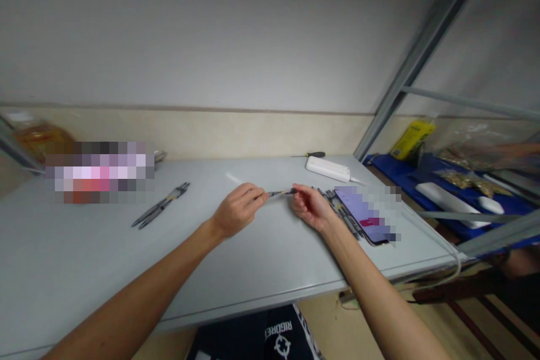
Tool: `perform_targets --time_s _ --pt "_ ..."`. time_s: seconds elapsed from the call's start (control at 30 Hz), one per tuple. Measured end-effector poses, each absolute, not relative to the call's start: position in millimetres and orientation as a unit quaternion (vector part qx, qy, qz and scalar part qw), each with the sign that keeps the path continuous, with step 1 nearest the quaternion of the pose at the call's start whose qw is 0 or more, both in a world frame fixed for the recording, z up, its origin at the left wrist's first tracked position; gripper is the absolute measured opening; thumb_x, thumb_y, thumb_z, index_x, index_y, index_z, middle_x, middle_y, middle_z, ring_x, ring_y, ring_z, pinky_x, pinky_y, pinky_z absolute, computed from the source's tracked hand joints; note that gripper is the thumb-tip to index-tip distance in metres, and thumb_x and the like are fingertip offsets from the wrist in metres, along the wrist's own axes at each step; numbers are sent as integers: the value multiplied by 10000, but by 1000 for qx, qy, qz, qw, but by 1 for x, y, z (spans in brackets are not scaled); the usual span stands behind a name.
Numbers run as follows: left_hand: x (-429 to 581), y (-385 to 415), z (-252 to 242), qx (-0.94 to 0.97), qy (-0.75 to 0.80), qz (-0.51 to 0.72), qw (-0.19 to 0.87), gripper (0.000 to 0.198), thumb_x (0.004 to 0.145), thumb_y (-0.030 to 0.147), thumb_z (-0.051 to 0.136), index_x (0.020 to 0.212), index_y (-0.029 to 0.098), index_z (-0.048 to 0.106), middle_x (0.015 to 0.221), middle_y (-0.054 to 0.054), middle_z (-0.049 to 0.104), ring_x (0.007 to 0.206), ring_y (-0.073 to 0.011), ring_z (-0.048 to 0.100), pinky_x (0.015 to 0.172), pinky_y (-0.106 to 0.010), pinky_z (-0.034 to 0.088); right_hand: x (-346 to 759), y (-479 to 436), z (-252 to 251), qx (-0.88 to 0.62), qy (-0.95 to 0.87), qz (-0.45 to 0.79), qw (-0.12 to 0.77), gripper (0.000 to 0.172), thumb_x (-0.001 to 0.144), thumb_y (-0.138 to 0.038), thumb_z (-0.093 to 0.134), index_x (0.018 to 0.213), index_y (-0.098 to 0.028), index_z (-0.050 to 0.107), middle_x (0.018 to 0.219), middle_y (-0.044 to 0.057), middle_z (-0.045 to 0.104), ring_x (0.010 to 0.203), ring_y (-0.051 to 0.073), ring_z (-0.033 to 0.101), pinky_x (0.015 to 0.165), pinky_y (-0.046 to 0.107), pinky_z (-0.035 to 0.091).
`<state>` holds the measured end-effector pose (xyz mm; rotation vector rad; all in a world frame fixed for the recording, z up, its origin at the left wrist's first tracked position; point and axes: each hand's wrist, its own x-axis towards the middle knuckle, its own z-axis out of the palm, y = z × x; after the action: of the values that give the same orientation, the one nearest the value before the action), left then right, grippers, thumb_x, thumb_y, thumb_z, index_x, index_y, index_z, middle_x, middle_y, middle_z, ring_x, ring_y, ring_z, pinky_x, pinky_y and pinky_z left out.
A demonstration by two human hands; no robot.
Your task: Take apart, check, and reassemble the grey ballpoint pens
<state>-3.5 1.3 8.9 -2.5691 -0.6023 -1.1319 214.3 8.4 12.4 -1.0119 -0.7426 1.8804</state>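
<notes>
Above the middle of the grey table [270,270], a slim dark pen [278,193] lies level between my two hands. My left hand [241,209] is closed around one end of it. The fingertips of my right hand [311,207] pinch the other end. Part of the pen is hidden in the fingers. A couple of similar pens [161,206] rest side by side on the table to the left. Close to my right wrist, several more pens [349,218] lie in a row beside a phone [358,211] with a lit screen.
Behind the phone are a white power strip [328,169] with a cable and a screwdriver [315,154]. A blurred-out pile [101,171] and a bottle of amber liquid [44,140] stand back left. Metal frame bars [392,107] separate a blue-covered table [379,171] on the right.
</notes>
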Motion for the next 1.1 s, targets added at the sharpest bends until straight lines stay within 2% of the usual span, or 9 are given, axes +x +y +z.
perform_targets --time_s 0.13,0.27,0.37,0.47,0.6,0.73,0.83,0.97,1.1 --pt "0 0 7 -895 -208 -369 140 218 871 104 422 947 158 620 937 -102 643 878 -173 559 775 -337 504 203 6 12 -447 -339 631 535 212 748 -299 611 627 -129 580 516 14 580 402 69 487 339 149 336" --pt "6 -3 5 -910 -212 -336 121 209 859 120 445 965 181 615 1044 -104 614 979 -193 536 825 -358 485 197 6 16 -392 -250 686 560 142 804 -282 529 792 -162 605 655 35 649 585 123 616 520 210 479" --pt "10 -5 3 -917 -212 -327 82 217 828 202 515 1029 203 595 1151 -104 562 1054 -220 508 876 -386 463 197 10 25 -340 -186 717 579 136 832 -274 456 850 -202 570 678 20 639 656 142 630 616 269 501" --pt "11 -7 3 -905 -232 -354 32 338 780 284 573 1108 201 558 1164 -116 532 1045 -229 510 890 -391 454 198 15 38 -318 -195 708 600 136 833 -323 441 798 -224 527 515 -50 489 459 111 499 536 257 459" --pt "4 -3 4 -872 -295 -390 -19 367 752 286 592 1105 197 547 1063 -100 549 1000 -227 516 878 -389 447 199 21 58 -302 -279 717 563 404 800 -554 395 585 -213 413 417 -81 264 341 81 245 371 211 273" --pt "-5 7 3 -845 -348 -405 -42 231 767 254 573 988 188 570 972 -70 557 954 -205 518 885 -366 430 197 21 74 -309 -281 735 534 441 823 -468 306 466 -213 257 378 -83 133 333 68 85 328 203 119" --pt "-8 12 0 -837 -367 -402 -53 169 782 256 559 935 186 573 931 -58 556 931 -194 518 881 -347 424 193 18 83 -311 -278 740 528 427 821 -426 279 455 -214 225 374 -82 102 336 68 57 320 201 93" --pt "-8 13 -1 -840 -373 -389 -60 132 791 259 548 892 181 582 898 -54 564 892 -189 523 863 -341 424 190 15 89 -297 -304 742 518 454 816 -502 271 465 -217 225 384 -88 110 347 62 58 317 193 109" --pt "-8 13 -2 -849 -373 -369 -63 121 800 259 533 880 187 588 884 -50 575 880 -191 529 889 -361 409 190 14 90 -306 -310 744 506 427 820 -443 292 467 -214 219 381 -90 99 350 63 47 319 190 101"
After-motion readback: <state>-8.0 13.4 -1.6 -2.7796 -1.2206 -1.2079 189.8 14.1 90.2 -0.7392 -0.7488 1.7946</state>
